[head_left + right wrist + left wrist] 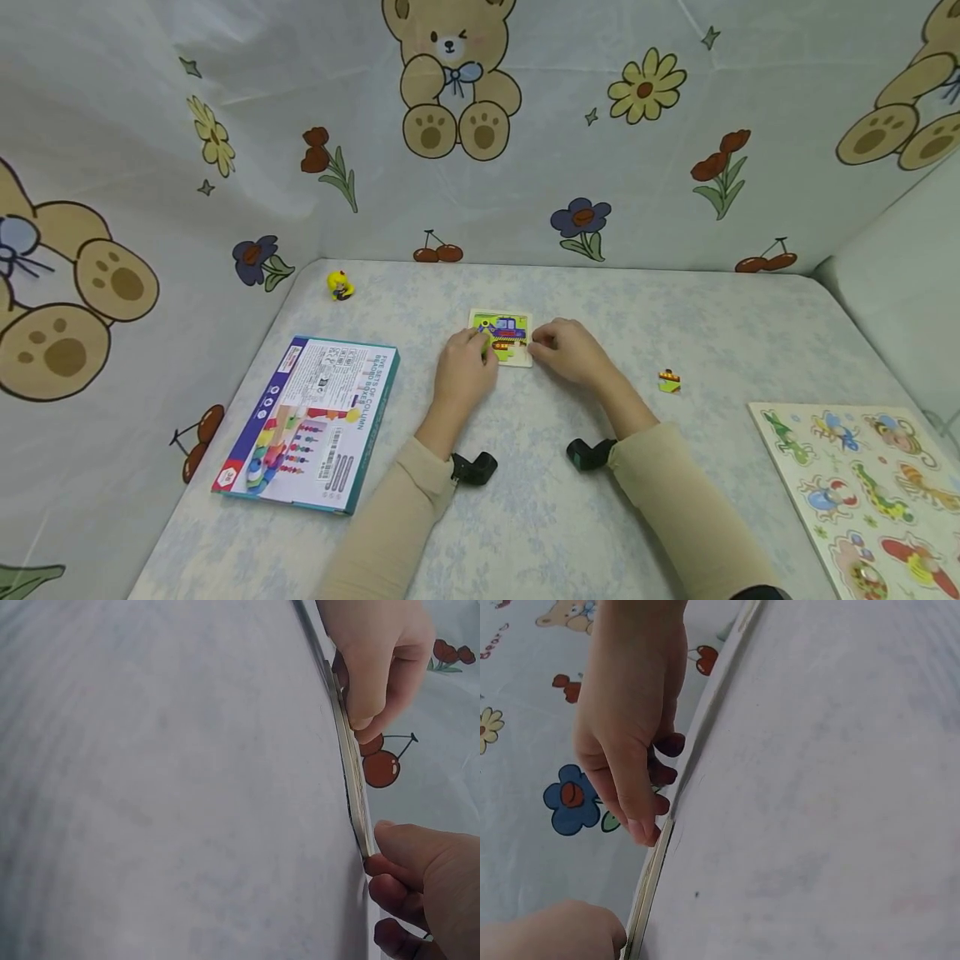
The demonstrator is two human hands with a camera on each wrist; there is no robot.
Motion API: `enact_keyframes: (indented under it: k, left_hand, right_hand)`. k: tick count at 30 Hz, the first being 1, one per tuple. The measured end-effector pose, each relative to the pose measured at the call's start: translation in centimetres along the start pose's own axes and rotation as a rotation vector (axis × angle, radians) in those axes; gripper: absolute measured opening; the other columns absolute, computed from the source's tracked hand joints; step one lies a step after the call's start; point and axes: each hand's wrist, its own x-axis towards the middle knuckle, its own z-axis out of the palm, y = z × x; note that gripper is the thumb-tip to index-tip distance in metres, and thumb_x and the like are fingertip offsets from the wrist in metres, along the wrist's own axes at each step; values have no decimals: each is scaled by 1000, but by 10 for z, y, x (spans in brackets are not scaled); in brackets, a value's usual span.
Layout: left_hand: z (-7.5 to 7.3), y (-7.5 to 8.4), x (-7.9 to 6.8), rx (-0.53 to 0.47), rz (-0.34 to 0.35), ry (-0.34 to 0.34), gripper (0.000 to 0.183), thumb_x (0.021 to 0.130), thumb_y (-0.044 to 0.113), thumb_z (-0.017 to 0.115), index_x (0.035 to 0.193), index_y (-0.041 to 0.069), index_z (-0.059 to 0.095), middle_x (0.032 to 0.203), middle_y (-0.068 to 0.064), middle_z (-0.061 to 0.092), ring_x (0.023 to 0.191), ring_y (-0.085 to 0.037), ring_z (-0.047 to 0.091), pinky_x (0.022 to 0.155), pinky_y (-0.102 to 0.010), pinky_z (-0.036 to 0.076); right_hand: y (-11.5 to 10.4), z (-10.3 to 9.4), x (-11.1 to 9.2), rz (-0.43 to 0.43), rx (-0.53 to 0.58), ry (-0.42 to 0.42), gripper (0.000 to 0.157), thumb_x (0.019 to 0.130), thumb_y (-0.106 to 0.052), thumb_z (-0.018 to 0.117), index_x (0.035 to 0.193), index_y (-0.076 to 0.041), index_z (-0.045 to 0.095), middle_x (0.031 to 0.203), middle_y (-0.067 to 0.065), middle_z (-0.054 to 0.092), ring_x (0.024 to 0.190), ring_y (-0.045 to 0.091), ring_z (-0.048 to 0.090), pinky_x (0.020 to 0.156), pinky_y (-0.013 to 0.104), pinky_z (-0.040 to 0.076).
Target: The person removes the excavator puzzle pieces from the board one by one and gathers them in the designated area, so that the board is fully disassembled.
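Observation:
A small wooden jigsaw puzzle [507, 327] with a purple vehicle on a green ground lies on the table in the head view. A pale patch shows near its lower right corner. The left hand [465, 367] grips its left side, fingers overlapping the picture. At the opposite edge, the right hand [573, 350] pinches the frame's corner between thumb and forefinger. The right wrist view catches the puzzle's thin edge [351, 780] between both hands. To the right lies a loose orange-and-green puzzle piece [670, 382].
A boxed bead toy [315, 425] lies to the left, with a small yellow figurine [340, 285] behind it. A wooden board with insect pictures [862, 492] occupies the front right. A printed cloth [525, 200] hangs along the table's back.

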Motion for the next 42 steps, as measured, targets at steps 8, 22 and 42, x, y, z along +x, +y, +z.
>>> enact_keyframes:
  k: [8,22,42]
  left_hand:
    - [3,-3,3,63,39,-36,41,100,31,49,136,14,62,144,-10,55,136,-29,47,115,-45,39]
    - [10,-7,7,167,37,-204,52,105,46,30,153,30,40,164,0,27,154,-29,18,126,-50,16]
    - [8,-9,7,168,27,-226,52,105,45,30,153,29,39,164,0,28,154,-28,18,126,-48,15]
  right_hand:
    - [1,1,5,-26,-19,11,42,93,-36,68,129,-15,64,116,7,62,109,27,56,96,47,48]
    - [-6,-1,14,-195,-304,17,36,95,-31,67,124,-10,69,117,6,66,108,27,61,94,44,52]
    - [-5,1,18,-293,-359,61,34,94,-35,68,116,-9,74,110,6,67,97,24,62,84,41,55]
